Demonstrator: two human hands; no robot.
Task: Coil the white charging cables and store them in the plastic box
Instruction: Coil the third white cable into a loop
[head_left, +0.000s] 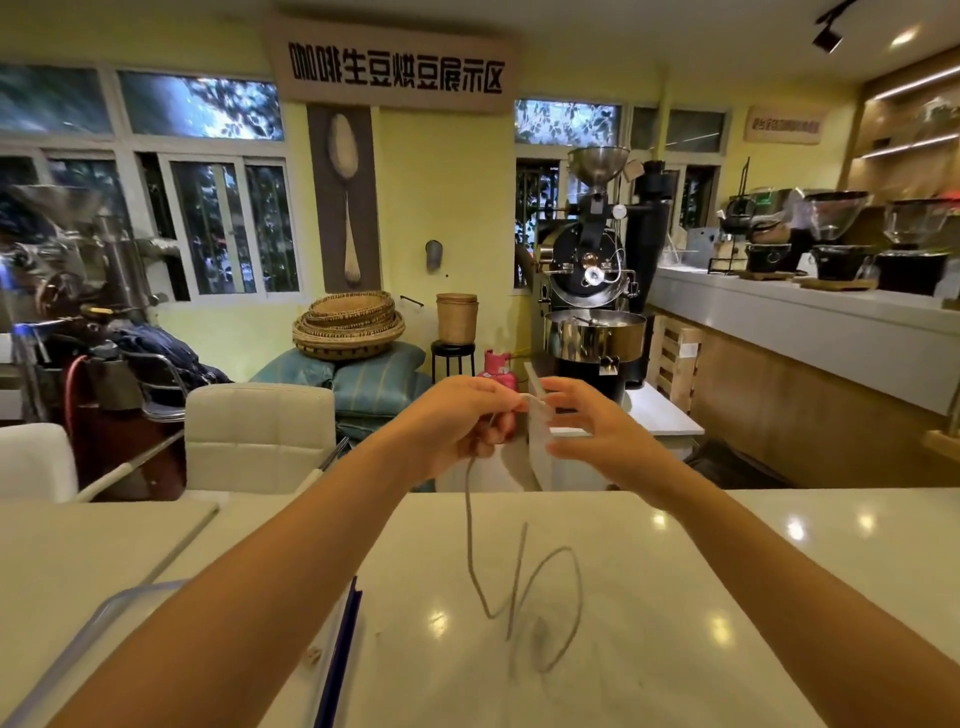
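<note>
A white charging cable (470, 540) hangs from my left hand (462, 421), which is closed around its upper end above the far edge of the table. The cable drops to the white marble table (701, 597) and lies there in a loose loop (566, 608). My right hand (587, 421) is raised beside the left, fingers spread, thumb and forefinger touching the cable's tip (535, 402). The clear plastic box (78, 644) shows only as a rim at the bottom left, mostly hidden by my left forearm.
A dark blue flat edge (343, 654) lies on the table beside the box. White chairs (260, 436) stand beyond the table on the left. A coffee roaster (592, 291) and a long counter (805, 332) with grinders are behind.
</note>
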